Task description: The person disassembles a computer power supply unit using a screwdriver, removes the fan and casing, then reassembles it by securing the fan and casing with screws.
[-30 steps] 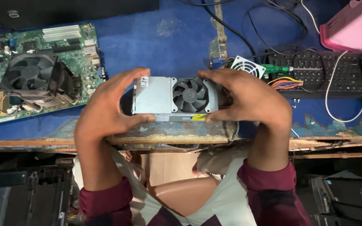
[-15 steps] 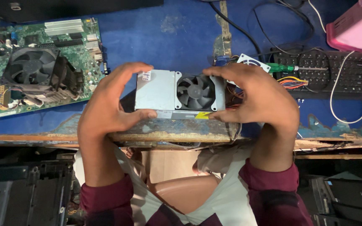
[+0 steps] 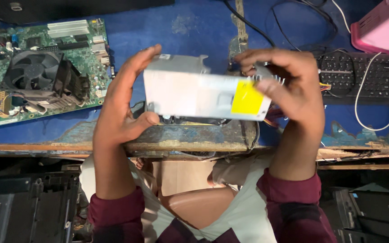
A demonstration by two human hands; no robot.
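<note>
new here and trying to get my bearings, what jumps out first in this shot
A grey metal power supply box with a yellow sticker, held above the blue table's front edge between the left hand and right hand. At far left lies a green motherboard with a black fan; a pink box sits top right.

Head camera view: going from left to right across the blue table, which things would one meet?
Green motherboard with its fan → left hand → grey metal power supply box held between both hands → right hand → black keyboard → pink device.
</note>
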